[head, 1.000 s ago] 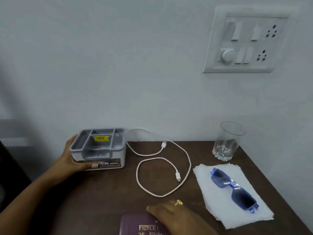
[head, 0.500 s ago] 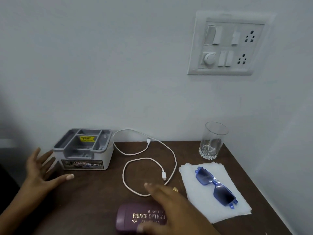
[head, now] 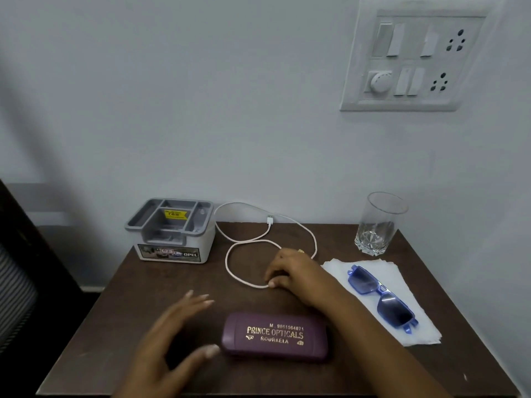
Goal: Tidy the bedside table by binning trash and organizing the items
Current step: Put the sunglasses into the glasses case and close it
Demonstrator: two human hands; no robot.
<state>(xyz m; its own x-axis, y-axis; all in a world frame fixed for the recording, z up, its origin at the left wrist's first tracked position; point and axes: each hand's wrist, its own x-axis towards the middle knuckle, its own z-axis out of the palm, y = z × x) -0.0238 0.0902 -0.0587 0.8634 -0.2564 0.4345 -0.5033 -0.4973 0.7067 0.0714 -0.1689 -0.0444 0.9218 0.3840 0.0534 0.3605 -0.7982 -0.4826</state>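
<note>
Left hand (head: 172,337) released, fingers spread, just beside the purple glasses case (head: 274,336) at the worktop (head: 143,311) front. Right hand (head: 293,271) curled, pinching the white cable (head: 227,261) loop mid-worktop, as I read it. Sunglasses (head: 363,282) on tissue (head: 402,280), right.

Single head view, close above the bedside table (head: 161,285), angled forward and down toward the wall (head: 230,110)

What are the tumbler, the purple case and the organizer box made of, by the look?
Tumbler: clear glass, likely; see-through, faceted thick base. Purple case: probably matte leatherette; gold stamped lettering. Organizer box: smooth moulded plastic, grey tray on white body.
</note>
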